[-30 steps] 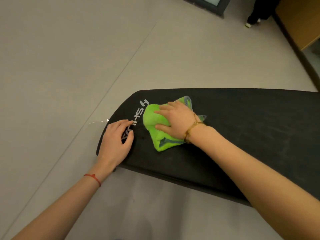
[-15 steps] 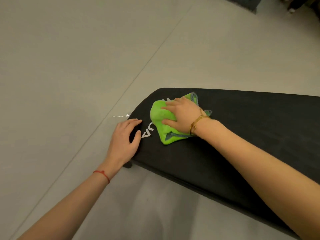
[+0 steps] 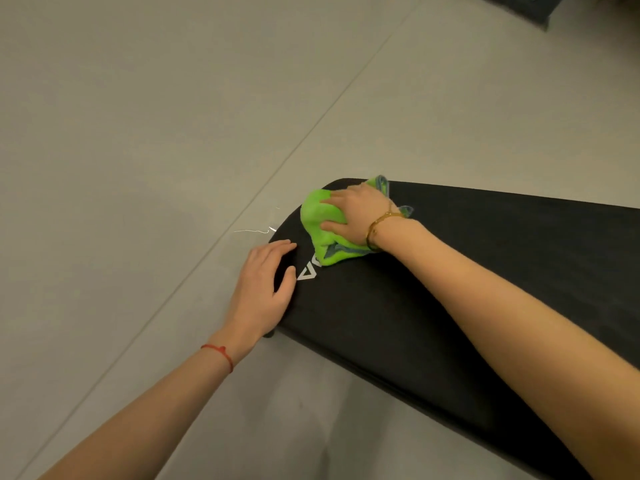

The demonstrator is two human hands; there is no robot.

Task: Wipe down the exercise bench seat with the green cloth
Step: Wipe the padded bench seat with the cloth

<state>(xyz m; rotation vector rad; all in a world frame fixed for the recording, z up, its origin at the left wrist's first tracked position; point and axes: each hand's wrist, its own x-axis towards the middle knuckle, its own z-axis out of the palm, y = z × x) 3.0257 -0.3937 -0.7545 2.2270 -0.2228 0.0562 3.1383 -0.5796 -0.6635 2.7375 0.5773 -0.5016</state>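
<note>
The black padded bench seat [image 3: 467, 289] runs from the centre to the right edge of the head view, with white lettering near its rounded left end. A bright green cloth [image 3: 317, 216] with grey trim lies bunched at that end. My right hand [image 3: 356, 216] presses down on the cloth and grips it, fingers pointing left; a gold bracelet circles the wrist. My left hand [image 3: 265, 292] rests flat on the seat's near left corner, fingers apart, holding nothing. A red string sits on that wrist.
Pale grey floor [image 3: 138, 133] surrounds the bench, crossed by a diagonal seam. A thin white thread [image 3: 254, 231] lies on the floor by the seat's end. A dark frame [image 3: 526, 10] stands at the top right.
My right hand has slid the green cloth left toward the seat's rounded end, covering more of the lettering. The view has shifted left. My left hand stays at the corner.
</note>
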